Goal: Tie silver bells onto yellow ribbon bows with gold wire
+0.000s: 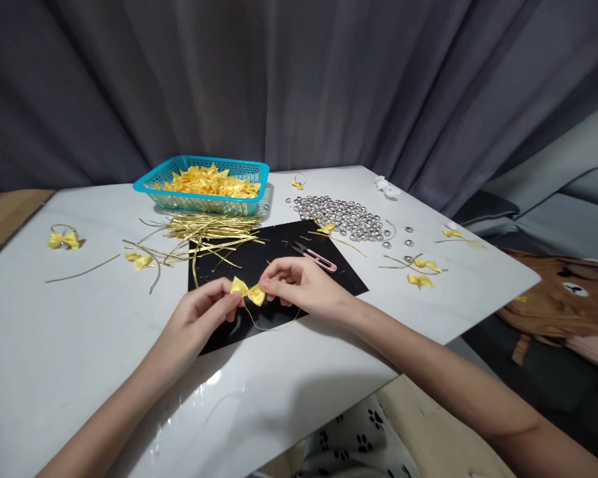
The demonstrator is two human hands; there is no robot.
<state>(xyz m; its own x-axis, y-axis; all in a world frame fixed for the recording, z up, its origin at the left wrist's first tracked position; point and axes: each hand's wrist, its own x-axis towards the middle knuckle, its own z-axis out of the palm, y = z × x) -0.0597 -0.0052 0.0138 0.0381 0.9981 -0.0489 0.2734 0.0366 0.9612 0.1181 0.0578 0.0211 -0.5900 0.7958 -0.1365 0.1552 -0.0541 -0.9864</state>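
Observation:
A yellow ribbon bow (256, 295) is stretched between my two hands above the black sheet (279, 242). My left hand (206, 309) pinches its left loop between thumb and fingers. On the other side, my right hand (299, 282) has its thumb and forefinger closed at the right loop. A thin gold cord (259, 326) curves down from the bow toward the right hand; its far end is hidden. Behind my right hand lies a pair of pink-handled thread snips (319, 257). Just beyond the sheet is a pile of gold twist ties (209, 227).
A blue plastic basket (199, 199) full of yellow bows stands at the back. Silver bell-like beads (343, 216) are heaped on the right. Loose bows (420, 281) and ties are scattered both sides. A finished-looking bow with a wire loop (64, 239) lies far left. A brown bag (558, 292) sits beyond the table edge.

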